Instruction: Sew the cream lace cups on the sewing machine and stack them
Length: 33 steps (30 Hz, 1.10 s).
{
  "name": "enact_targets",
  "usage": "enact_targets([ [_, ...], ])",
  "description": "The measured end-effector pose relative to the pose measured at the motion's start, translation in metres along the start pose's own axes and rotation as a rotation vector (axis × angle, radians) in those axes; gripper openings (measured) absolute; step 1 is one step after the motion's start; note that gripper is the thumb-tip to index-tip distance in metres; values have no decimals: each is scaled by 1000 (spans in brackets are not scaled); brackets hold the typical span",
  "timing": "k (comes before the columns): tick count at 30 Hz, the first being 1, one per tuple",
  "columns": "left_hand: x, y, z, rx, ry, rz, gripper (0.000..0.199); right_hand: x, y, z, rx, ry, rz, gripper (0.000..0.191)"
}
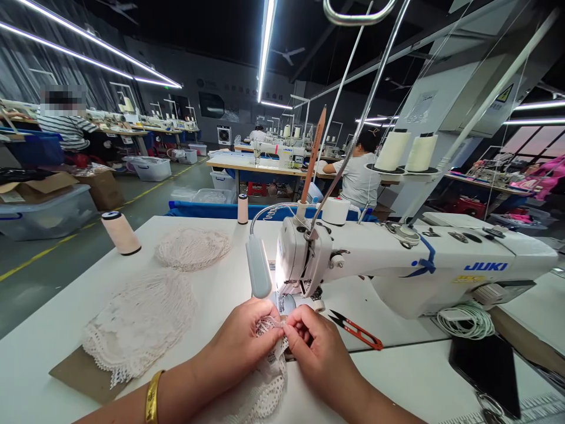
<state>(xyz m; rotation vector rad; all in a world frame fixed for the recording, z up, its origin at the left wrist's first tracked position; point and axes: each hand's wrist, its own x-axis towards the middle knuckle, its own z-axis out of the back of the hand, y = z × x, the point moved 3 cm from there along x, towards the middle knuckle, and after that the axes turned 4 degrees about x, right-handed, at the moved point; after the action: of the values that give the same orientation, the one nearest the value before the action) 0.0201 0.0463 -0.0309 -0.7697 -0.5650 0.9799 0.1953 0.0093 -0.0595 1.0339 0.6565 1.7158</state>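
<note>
My left hand (pixel 247 331) pinches a piece of white lace fabric (pixel 270 383) between thumb and fingers, in front of the sewing machine (pixel 371 253). My right hand (pixel 313 341) is closed on the same lace, its fingertips meeting the left ones at the edge. The rest of the lace hangs down below my hands onto the table. Just behind my fingers are the lit needle area and the presser foot, partly hidden. Red-handled thread snips (pixel 359 331) lie to the right of my right hand.
Two piles of lace pieces, a near one (pixel 141 324) and a far one (pixel 193 247), lie on the left. Thread cones (pixel 121 234) stand behind them. A grey lamp (pixel 258 268) hangs beside the needle. A phone (pixel 485 371) and coiled cable (pixel 465 321) lie right. Co-workers sit farther off.
</note>
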Motion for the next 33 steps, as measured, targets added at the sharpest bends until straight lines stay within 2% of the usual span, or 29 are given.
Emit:
enact_targets([
  [2, 0, -1, -1, -47, -4, -13, 16, -1, 0, 0, -19, -17, 31, 21],
  [5, -1, 1, -4, -152, 40, 42, 13, -1, 0, 0, -44, -40, 77, 21],
  [11, 0, 2, -3, -112, -2, 119, 15, -1, 1, 0, -75, -50, 104, 18],
  [14, 1, -1, -1, -160, 49, 109, 24, -1, 1, 0, -82, -33, 95, 18],
  [18, 2, -4, 0, -123, 111, 92, 20, 0, 1, 1, -113, -25, 89, 19],
  [23, 6, 1, -3, 205, 46, -32, 31, 5, -1, -1, -257, -12, 86, 22],
  [26, 6, 10, -9, 378, -60, -65, 16, 9, -5, -4, -367, 0, 75, 25],
  [27, 4, 12, -11, 414, -127, -104, 6, 10, -7, -5, -396, -3, 73, 26],
  [30, -1, 12, -15, 502, -323, -297, 17, 12, -10, -6, -443, -13, 71, 27],
  [32, -3, 10, -19, 565, -324, -432, 14, 11, -11, -6, -446, -15, 74, 24],
  [33, -3, 9, -20, 588, -293, -483, 20, 11, -11, -5, -446, -21, 77, 22],
])
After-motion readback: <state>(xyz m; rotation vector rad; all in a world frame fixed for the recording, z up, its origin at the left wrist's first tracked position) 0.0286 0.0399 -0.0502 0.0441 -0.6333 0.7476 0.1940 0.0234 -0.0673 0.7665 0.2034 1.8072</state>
